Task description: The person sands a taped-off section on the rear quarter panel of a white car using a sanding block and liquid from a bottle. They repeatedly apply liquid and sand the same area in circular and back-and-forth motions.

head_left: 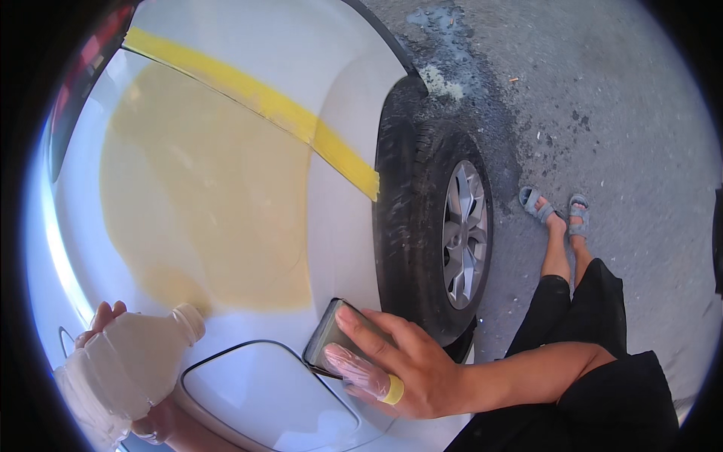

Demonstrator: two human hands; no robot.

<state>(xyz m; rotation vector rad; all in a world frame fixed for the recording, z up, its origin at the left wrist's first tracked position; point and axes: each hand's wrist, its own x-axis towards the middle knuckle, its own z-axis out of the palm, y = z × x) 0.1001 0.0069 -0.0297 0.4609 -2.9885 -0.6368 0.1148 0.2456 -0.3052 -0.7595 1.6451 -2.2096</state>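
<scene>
My left hand (105,315) is wrapped around a clear plastic bottle (132,361) at the lower left. The bottle is tilted, its neck pointing up and right, and looks cloudy beige. In my right hand (410,365) is a flat grey block with dark edges (322,343), like a sanding block, by the upper right edge of the fuel door (267,395). One digit of that hand is wrapped in clear film with a yellow band (394,389). Beyond both hands, a large beige filler patch (218,196) covers much of the white car panel (343,248).
Yellow tape (248,90) runs along the seam above the patch. To the right is a black tyre (425,248) with a silver rim (465,233). Legs in black shorts and grey sandals (536,205) stand on asphalt (633,151), which has a wet stain (444,45) farther off.
</scene>
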